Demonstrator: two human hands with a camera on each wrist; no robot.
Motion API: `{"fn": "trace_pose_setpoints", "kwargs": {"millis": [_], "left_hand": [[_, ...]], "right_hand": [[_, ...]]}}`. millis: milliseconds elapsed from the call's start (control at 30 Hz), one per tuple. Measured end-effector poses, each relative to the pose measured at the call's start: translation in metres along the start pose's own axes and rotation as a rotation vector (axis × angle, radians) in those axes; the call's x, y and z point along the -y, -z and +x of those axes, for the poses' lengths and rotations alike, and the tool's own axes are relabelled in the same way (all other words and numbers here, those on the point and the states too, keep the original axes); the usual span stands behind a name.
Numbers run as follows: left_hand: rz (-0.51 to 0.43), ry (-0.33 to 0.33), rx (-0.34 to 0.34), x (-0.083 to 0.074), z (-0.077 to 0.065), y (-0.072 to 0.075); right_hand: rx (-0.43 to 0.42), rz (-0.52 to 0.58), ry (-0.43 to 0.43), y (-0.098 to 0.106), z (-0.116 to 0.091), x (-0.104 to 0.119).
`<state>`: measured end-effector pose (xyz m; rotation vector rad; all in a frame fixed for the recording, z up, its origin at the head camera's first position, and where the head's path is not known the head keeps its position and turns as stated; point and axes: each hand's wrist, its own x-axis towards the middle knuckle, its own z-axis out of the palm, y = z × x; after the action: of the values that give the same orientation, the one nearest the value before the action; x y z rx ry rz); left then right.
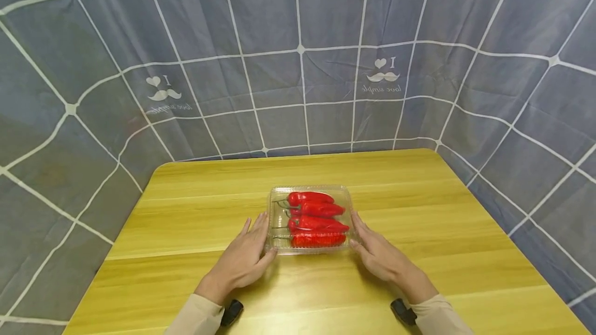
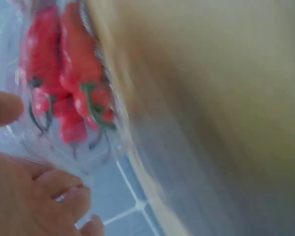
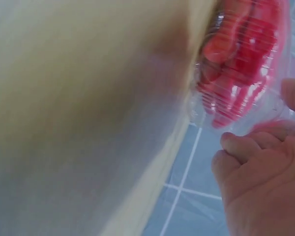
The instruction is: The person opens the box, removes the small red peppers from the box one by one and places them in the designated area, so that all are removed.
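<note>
A clear plastic clamshell box [image 1: 309, 250] lies on the table with its lid down. Inside it are several red peppers [image 1: 318, 224] with green stems, laid side by side. My left hand [image 1: 244, 260] rests against the box's left side, fingers fairly straight and thumb near the front corner. On the opposite side, my right hand [image 1: 384, 260] touches the box with extended fingers. The left wrist view shows the peppers' stem ends through the plastic beside the left hand [image 2: 34, 199]. In the right wrist view, the ribbed box end [image 3: 236, 93] is close to the right hand [image 3: 265, 182].
The yellow wood-grain table [image 1: 195, 206] extends around the box on every side. A grey curtain [image 1: 274, 81] with white grid lines hangs behind and along both sides of it. Dark wrist devices [image 1: 232, 313] sit at both cuffs.
</note>
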<state>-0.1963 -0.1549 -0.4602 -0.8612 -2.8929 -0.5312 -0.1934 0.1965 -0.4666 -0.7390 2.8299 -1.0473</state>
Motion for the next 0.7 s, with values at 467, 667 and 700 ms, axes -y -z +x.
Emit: {"fn": "trace_pose_setpoints", "kwargs": {"millis": [467,667,700], "left_hand": [[-0.188,0.105,-0.157,0.001,0.013,0.034],[-0.494,0.151,-0.189,0.012,0.035,0.033],[-0.539,0.145,-0.189,0.015,0.039,0.031]], "right_hand": [[-0.266,0.123,-0.036,0.02,0.019,0.011],[-0.294,0.345,-0.054,0.027,0.051,0.004],[-0.284,0.383,-0.054,0.027,0.056,0.001]]}}
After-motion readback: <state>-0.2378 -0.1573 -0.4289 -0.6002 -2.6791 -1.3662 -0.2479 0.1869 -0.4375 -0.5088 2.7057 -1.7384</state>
